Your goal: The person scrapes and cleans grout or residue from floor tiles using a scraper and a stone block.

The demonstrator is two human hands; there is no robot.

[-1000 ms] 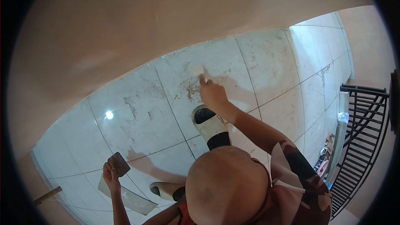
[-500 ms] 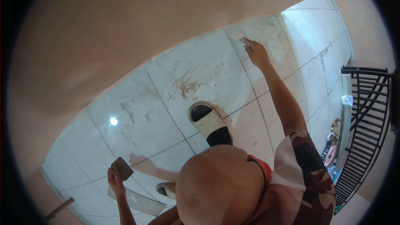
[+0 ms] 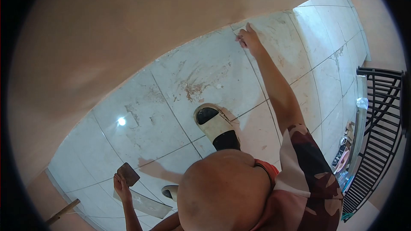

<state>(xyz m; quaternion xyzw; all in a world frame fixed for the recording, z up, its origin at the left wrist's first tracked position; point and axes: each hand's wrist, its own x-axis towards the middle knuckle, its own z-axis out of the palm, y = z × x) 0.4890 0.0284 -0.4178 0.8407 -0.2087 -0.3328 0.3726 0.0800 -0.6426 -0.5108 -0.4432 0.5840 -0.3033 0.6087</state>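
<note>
My left hand (image 3: 122, 188), at the lower left, grips a flat, squarish brown block (image 3: 129, 174) by its edge, above the floor. My right hand (image 3: 249, 40) reaches far forward to the white tiled floor (image 3: 205, 60), close to the foot of the beige wall (image 3: 141, 13). Its fingers are bent and drawn in, with one digit pointing towards the wall. Whatever they may pinch is too small to make out. Brown smears and crumbs (image 3: 192, 90) mark the tiles between the hand and my slipper (image 3: 210, 122).
A pale flat strip (image 3: 143, 203) lies on the floor below my left hand. My bare knee (image 3: 222, 188) fills the lower middle. At right stands a black metal railing (image 3: 376, 132), with small items (image 3: 342, 158) along its base. A wooden stick (image 3: 63, 211) shows at lower left.
My right hand has moved left and up in the view, closer to the wall's foot, and has turned. The left hand still holds the brown block, shifted slightly right and down.
</note>
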